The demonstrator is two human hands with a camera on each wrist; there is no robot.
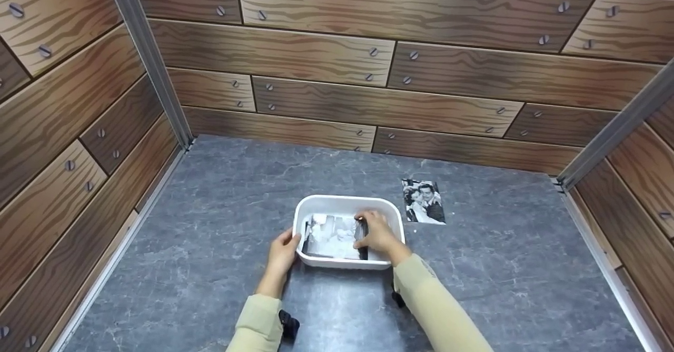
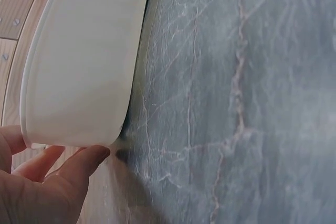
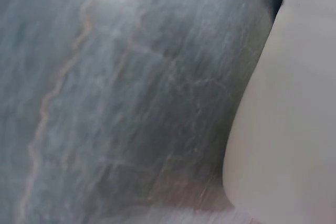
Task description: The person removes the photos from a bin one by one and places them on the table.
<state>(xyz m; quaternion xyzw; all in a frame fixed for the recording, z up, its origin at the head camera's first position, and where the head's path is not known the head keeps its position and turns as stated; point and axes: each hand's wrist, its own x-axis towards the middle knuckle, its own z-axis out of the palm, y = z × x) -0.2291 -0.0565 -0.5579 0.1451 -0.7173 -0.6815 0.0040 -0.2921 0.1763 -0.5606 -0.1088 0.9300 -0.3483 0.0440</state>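
A white plastic tub (image 1: 347,262) with rounded corners stands on the grey marbled surface. Inside it lie black-and-white photos (image 1: 331,236), their faces partly washed out by glare. My left hand (image 1: 281,254) holds the tub's left side, thumb up by the rim and fingers against the outer wall; the left wrist view shows these fingers (image 2: 79,169) at the tub's end. Reaching over the right rim, my right hand (image 1: 378,233) grips the photos at their right end, thumb and fingers apart along that edge. The right wrist view has only the tub's outer wall (image 3: 289,119).
One black-and-white photo (image 1: 424,202) of a couple lies flat on the table just beyond the tub's right back corner. Wood-print panels (image 1: 316,96) wall in the back and both sides, with metal posts (image 1: 152,62) at the corners.
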